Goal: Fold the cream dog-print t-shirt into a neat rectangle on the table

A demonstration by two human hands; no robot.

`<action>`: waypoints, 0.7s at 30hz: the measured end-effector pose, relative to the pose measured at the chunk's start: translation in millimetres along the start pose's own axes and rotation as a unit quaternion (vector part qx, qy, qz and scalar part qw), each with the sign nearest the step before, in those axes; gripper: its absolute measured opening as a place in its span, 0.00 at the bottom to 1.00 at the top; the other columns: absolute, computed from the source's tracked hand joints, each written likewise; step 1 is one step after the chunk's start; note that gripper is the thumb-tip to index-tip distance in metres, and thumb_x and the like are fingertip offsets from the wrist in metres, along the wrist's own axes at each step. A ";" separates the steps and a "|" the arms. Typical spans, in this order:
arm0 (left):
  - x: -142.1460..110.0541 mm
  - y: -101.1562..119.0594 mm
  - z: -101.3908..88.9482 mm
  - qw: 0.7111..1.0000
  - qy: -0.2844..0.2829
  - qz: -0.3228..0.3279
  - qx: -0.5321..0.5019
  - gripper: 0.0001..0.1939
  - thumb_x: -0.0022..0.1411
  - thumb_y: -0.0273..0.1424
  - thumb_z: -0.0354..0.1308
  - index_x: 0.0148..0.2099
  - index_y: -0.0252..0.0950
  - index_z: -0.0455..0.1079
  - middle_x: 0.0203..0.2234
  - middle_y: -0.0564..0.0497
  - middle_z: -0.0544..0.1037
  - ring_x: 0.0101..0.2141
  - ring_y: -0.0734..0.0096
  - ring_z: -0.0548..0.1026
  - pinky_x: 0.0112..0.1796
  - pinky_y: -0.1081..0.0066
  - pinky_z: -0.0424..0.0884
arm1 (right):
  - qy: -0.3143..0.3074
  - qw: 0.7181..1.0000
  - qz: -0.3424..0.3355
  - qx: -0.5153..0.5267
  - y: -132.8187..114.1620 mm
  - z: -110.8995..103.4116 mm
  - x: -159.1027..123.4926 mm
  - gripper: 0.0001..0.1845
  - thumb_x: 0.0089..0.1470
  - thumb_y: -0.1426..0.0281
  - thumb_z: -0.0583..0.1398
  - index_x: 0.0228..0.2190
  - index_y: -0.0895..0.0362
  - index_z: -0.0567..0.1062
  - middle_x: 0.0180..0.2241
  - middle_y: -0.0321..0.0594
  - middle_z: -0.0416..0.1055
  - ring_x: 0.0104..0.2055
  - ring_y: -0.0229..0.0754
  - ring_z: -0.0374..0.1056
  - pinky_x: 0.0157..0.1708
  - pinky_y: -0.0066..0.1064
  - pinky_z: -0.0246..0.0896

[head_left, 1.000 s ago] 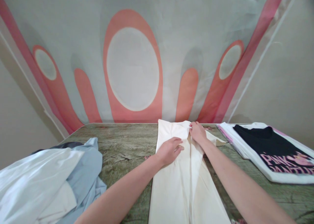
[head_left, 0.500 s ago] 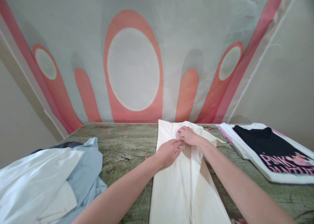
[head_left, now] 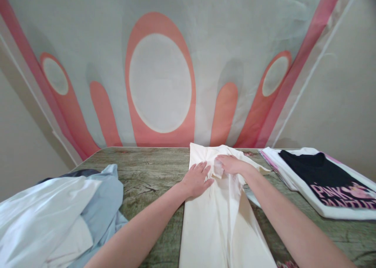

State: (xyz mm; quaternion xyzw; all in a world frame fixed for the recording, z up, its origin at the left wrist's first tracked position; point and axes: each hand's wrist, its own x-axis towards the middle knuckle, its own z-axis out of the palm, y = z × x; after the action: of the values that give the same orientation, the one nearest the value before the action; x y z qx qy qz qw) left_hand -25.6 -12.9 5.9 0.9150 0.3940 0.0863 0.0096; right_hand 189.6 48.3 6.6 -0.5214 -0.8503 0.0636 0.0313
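Note:
A long cream garment (head_left: pixel 208 229), folded lengthwise, runs from the table's far edge toward me. My left hand (head_left: pixel 197 180) rests flat on its left side with the fingers spread. Across from it, my right hand (head_left: pixel 232 165) has its fingers bent onto a small loose flap of the same cloth, close to the upper end. The flap's corner shows between the two hands. At the upper right, a pointed piece of the garment sticks out past my right wrist. My right fingertips are partly hidden in the cloth.
Left of me lies a loose heap of white and light blue clothes (head_left: pixel 102 197), with something dark behind. A stack of folded shirts (head_left: pixel 317 174), black with pink lettering on top, sits at the right. The wood-patterned table (head_left: pixel 149 162) ends at a printed backdrop (head_left: pixel 205 56).
My left hand has drawn back from the flap, flattened and spread its fingers on the garment. The right hand has shifted slightly right, and more of the flap shows.

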 end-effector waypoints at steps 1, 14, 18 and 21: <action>-0.6 -0.6 -0.5 1.000 -0.003 0.006 0.000 0.29 0.65 0.46 0.33 0.63 0.36 0.46 0.61 0.44 0.49 0.60 0.61 0.46 0.56 0.60 0.43 | 0.005 1.000 0.004 -0.002 -1.5 -2.2 0.2 0.22 0.49 0.78 0.53 0.47 0.58 0.69 0.51 0.46 0.66 0.54 0.48 0.60 0.53 0.36 0.50; -3.2 -0.5 -2.1 0.999 -0.032 0.019 0.001 0.34 0.64 0.50 0.30 0.65 0.34 0.40 0.62 0.43 0.45 0.61 0.62 0.43 0.57 0.60 0.39 | -0.018 0.995 0.100 -0.006 -24.4 19.3 4.3 0.35 0.58 0.54 0.38 0.60 0.60 0.46 0.63 0.43 0.38 0.64 0.48 0.35 0.58 0.49 0.31; -1.9 -6.9 1.1 1.000 -0.008 -0.029 0.008 0.35 0.64 0.50 0.28 0.64 0.32 0.44 0.62 0.43 0.46 0.61 0.62 0.43 0.57 0.60 0.39 | 0.006 0.990 0.137 -0.019 -23.1 20.9 5.5 0.38 0.56 0.50 0.38 0.60 0.63 0.49 0.62 0.49 0.42 0.63 0.50 0.38 0.58 0.50 0.28; -0.5 -14.4 4.1 0.998 0.003 -0.062 0.022 0.35 0.64 0.50 0.27 0.62 0.30 0.47 0.62 0.41 0.47 0.61 0.62 0.44 0.57 0.59 0.38 | 0.054 0.990 0.128 -0.029 -27.1 19.2 7.4 0.36 0.57 0.52 0.39 0.59 0.64 0.52 0.61 0.51 0.46 0.63 0.50 0.39 0.58 0.49 0.28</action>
State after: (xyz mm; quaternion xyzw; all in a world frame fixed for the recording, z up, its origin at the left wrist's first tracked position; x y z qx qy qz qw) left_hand -35.6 -3.1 0.5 0.8884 0.4521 0.0798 -0.0066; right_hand 160.1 41.3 -8.6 -0.6294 -0.7751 0.0139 0.0533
